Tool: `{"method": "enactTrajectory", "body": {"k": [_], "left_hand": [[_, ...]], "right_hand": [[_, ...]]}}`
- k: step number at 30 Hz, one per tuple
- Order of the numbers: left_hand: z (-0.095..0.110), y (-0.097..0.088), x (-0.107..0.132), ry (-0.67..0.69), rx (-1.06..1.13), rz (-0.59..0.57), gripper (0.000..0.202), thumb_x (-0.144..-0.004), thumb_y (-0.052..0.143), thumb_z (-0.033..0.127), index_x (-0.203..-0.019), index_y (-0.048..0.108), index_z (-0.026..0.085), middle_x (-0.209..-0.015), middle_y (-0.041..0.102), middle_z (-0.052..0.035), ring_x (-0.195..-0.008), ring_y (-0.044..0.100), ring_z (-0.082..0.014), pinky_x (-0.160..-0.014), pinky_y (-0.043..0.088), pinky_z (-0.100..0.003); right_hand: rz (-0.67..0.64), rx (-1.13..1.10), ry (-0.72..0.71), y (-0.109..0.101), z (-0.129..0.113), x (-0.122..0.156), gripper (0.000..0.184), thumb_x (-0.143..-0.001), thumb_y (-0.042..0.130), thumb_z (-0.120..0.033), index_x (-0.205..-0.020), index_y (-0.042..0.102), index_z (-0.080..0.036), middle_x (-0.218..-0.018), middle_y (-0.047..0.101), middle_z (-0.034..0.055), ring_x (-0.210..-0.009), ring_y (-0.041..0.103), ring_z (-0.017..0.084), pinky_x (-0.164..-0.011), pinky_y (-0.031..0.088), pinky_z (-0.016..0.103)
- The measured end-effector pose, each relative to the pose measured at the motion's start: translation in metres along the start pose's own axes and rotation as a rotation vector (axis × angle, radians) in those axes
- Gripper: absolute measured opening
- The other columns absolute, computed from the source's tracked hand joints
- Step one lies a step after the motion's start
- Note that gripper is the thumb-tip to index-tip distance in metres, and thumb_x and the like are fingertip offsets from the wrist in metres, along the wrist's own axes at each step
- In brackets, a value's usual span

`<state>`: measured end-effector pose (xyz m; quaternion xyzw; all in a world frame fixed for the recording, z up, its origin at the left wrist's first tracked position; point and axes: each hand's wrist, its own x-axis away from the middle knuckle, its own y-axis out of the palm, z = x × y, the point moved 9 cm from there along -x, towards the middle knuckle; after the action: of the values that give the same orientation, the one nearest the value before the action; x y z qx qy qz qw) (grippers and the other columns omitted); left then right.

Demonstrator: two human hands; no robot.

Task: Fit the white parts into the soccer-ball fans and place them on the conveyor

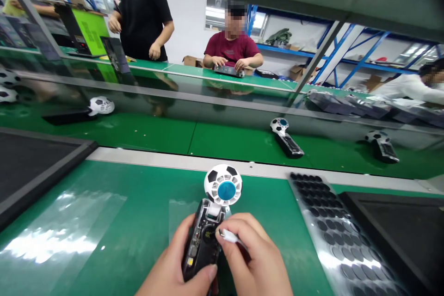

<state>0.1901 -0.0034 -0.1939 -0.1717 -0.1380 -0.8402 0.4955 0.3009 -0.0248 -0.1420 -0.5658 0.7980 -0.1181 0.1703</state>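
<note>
My left hand [180, 259] is wrapped round the black handle of a small handheld fan [199, 252], thumb across its lower front. The fan's round head [223, 185] has a white and black football pattern and a blue disc in its middle, and points away from me. Between the thumb and forefinger of my right hand [255, 254] is a white cable plug [228, 236] with a metal tip. That plug is close to the handle's right side; whether it touches cannot be made out. The cable runs back into my palm, where it is hidden.
Similar fans lie on the green conveyor belt [166, 132] ahead, including one fan [286, 138] to the right. A sheet of black round pads [333, 226] lies right of my hands. Dark trays [31, 166] flank the bench. Co-workers, one in a maroon shirt [232, 51], work across the line.
</note>
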Motion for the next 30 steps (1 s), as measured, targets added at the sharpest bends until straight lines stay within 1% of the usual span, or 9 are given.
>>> {"method": "enactTrajectory", "body": {"k": [2, 6, 9, 12, 16, 20, 25, 28, 30], "left_hand": [[0.001, 0.001, 0.0, -0.003, -0.005, -0.008, 0.064, -0.06, 0.054, 0.03, -0.114, 0.021, 0.019, -0.064, 0.059, 0.0012, -0.056, 0.058, -0.02, -0.055, 0.046, -0.031], [0.0, 0.003, 0.0, -0.002, -0.002, -0.03, 0.062, -0.061, 0.054, 0.028, -0.113, 0.021, 0.02, -0.064, 0.06, 0.0004, -0.057, 0.058, -0.0204, -0.056, 0.046, -0.031], [-0.001, 0.003, 0.0, 0.011, -0.002, -0.044, 0.06, -0.062, 0.053, 0.027, -0.113, 0.021, 0.021, -0.066, 0.06, 0.0004, -0.058, 0.058, -0.0196, -0.056, 0.046, -0.031], [-0.002, 0.003, 0.0, 0.017, -0.006, -0.047, 0.06, -0.062, 0.052, 0.026, -0.114, 0.021, 0.021, -0.068, 0.06, 0.0003, -0.059, 0.058, -0.0191, -0.057, 0.045, -0.03], [-0.001, 0.002, 0.0, 0.026, -0.015, -0.032, 0.059, -0.062, 0.052, 0.025, -0.113, 0.023, 0.021, -0.074, 0.06, -0.0008, -0.061, 0.058, -0.0186, -0.059, 0.045, -0.031], [0.002, 0.001, 0.001, 0.027, -0.044, -0.006, 0.056, -0.061, 0.052, 0.025, -0.111, 0.026, 0.022, -0.075, 0.06, -0.0009, -0.061, 0.057, -0.0188, -0.06, 0.045, -0.031], [0.005, 0.001, 0.001, 0.026, -0.044, 0.002, 0.056, -0.061, 0.053, 0.027, -0.111, 0.027, 0.022, -0.075, 0.06, -0.0008, -0.063, 0.057, -0.0194, -0.061, 0.044, -0.031], [0.007, 0.0, 0.002, 0.032, -0.076, 0.017, 0.055, -0.06, 0.052, 0.027, -0.11, 0.029, 0.021, -0.083, 0.059, -0.0025, -0.068, 0.056, -0.0201, -0.064, 0.044, -0.031], [0.007, 0.001, 0.003, 0.023, -0.101, 0.005, 0.055, -0.061, 0.051, 0.027, -0.111, 0.028, 0.021, -0.081, 0.059, -0.0024, -0.068, 0.056, -0.02, -0.063, 0.043, -0.03]], "right_hand": [[-0.002, -0.023, 0.018, 0.0, -0.001, -0.001, 0.013, -0.078, 0.045, -0.023, -0.07, 0.056, -0.024, -0.076, 0.052, -0.005, -0.066, 0.052, 0.007, -0.06, 0.037, 0.013], [-0.031, -0.028, 0.122, 0.004, 0.003, -0.002, 0.014, -0.076, 0.046, -0.027, -0.067, 0.055, -0.022, -0.076, 0.048, -0.0036, -0.06, 0.05, 0.007, -0.053, 0.038, 0.014], [-0.057, -0.018, 0.146, 0.009, 0.006, -0.001, 0.015, -0.076, 0.044, -0.027, -0.067, 0.055, -0.021, -0.077, 0.048, -0.0026, -0.063, 0.051, 0.008, -0.054, 0.039, 0.016], [-0.078, 0.009, 0.144, 0.012, 0.008, 0.0, 0.016, -0.077, 0.042, -0.027, -0.069, 0.054, -0.02, -0.078, 0.048, -0.0016, -0.065, 0.051, 0.01, -0.054, 0.039, 0.019], [-0.083, 0.04, 0.134, 0.013, 0.008, 0.001, 0.017, -0.078, 0.04, -0.028, -0.069, 0.054, -0.02, -0.079, 0.047, -0.0011, -0.062, 0.05, 0.011, -0.053, 0.039, 0.021], [-0.069, 0.041, 0.092, 0.011, 0.003, 0.001, 0.017, -0.079, 0.04, -0.028, -0.071, 0.053, -0.02, -0.079, 0.047, -0.0006, -0.061, 0.05, 0.011, -0.052, 0.038, 0.022], [-0.073, 0.056, 0.081, 0.011, 0.003, 0.0, 0.017, -0.079, 0.039, -0.027, -0.071, 0.053, -0.021, -0.08, 0.047, 0.0, -0.062, 0.051, 0.011, -0.053, 0.039, 0.021], [-0.084, 0.097, 0.064, 0.012, 0.002, 0.001, 0.017, -0.079, 0.038, -0.027, -0.071, 0.052, -0.021, -0.08, 0.048, -0.0002, -0.062, 0.052, 0.011, -0.053, 0.039, 0.021], [-0.09, 0.145, 0.051, 0.011, 0.0, 0.001, 0.016, -0.079, 0.037, -0.026, -0.072, 0.051, -0.022, -0.081, 0.048, -0.0005, -0.061, 0.052, 0.011, -0.052, 0.039, 0.022]]}}
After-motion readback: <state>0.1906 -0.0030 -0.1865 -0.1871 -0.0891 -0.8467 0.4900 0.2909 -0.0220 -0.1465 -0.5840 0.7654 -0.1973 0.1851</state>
